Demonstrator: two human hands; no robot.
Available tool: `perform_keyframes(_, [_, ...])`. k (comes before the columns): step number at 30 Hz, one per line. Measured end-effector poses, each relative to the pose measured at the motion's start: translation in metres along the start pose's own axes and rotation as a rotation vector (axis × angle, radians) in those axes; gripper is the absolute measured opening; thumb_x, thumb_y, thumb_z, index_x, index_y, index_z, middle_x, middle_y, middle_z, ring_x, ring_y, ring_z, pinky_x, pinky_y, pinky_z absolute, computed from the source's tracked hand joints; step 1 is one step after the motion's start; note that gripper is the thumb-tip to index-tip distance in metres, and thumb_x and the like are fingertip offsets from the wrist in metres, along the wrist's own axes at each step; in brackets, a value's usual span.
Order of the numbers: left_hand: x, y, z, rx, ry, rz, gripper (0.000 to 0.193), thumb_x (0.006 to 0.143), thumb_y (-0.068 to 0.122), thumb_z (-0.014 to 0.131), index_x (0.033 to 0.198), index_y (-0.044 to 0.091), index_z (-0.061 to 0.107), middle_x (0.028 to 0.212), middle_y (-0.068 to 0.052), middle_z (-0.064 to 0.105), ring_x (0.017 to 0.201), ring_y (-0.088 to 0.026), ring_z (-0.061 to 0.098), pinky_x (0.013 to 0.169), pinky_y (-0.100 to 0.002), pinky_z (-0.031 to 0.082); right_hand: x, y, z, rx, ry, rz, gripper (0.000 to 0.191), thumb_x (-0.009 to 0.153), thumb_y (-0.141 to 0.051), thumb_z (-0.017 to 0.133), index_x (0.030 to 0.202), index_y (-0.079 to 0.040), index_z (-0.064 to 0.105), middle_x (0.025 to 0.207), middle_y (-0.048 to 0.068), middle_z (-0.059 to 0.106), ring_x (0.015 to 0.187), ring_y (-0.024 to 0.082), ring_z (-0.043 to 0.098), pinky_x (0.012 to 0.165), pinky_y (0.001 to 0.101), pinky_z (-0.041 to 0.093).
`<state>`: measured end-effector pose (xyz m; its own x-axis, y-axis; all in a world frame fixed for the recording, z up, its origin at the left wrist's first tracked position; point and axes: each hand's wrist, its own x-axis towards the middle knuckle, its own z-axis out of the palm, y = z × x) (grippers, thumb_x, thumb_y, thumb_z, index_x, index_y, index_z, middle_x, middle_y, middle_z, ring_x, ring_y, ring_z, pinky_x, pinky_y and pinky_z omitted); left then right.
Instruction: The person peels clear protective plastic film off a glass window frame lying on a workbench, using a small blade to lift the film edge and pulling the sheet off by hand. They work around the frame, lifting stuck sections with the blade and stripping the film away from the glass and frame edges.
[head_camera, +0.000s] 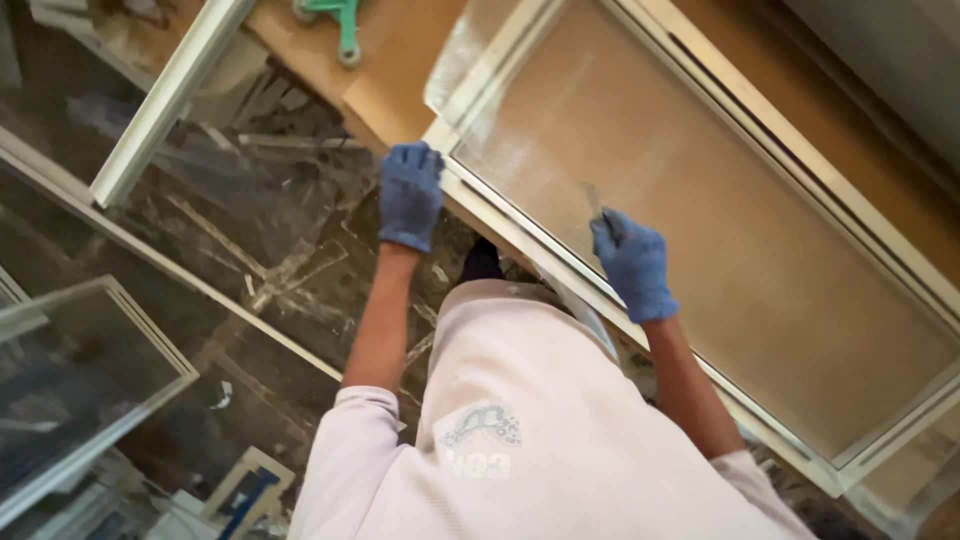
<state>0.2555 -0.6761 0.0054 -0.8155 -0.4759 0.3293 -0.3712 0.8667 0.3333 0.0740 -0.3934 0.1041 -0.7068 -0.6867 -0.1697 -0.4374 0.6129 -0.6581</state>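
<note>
Glass pane (720, 230) under right hand (633, 265), left hand (410, 195) on frame corner (445, 150)

Two blue-gloved hands (410, 195), one framed window pane (700, 230), one green clamp (340, 25)

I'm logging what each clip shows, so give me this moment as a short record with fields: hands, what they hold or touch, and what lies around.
left hand: in a blue glove, gripping the corner of the window frame
right hand: in a blue glove, holding a small thin tool against the glass pane
window frame: white, lying flat over brown board
tool type: too blurred to tell
nearby: green clamp on the board; other glass panels at left; dark marbled floor
</note>
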Motion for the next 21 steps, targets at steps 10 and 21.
perform_keyframes(10, [-0.020,0.090,0.041,-1.039,0.459,-0.653,0.012,0.094,-0.004,0.063,0.103,0.004,0.065,0.094,-0.004,0.065,0.082,-0.016,0.057,0.074,-0.032,0.050,-0.190,0.156,-0.134,0.468,0.351,0.328,0.019,0.104,-0.016,0.064,0.099,0.000,0.071,0.068,0.002,0.059,0.063,0.005,0.052,0.057,0.0266,0.043])
perform_keyframes(21, [-0.207,0.401,0.125,-0.499,0.346,-0.846,0.052,0.100,0.024,0.078,0.132,-0.007,0.052,0.127,-0.021,0.059,0.111,-0.030,0.062,0.095,-0.043,0.050,-0.363,0.375,-0.246,0.455,0.692,0.393,0.017,0.105,-0.014,0.066,0.112,0.001,0.071,0.073,0.000,0.064,0.066,0.006,0.058,0.057,0.0250,0.048])
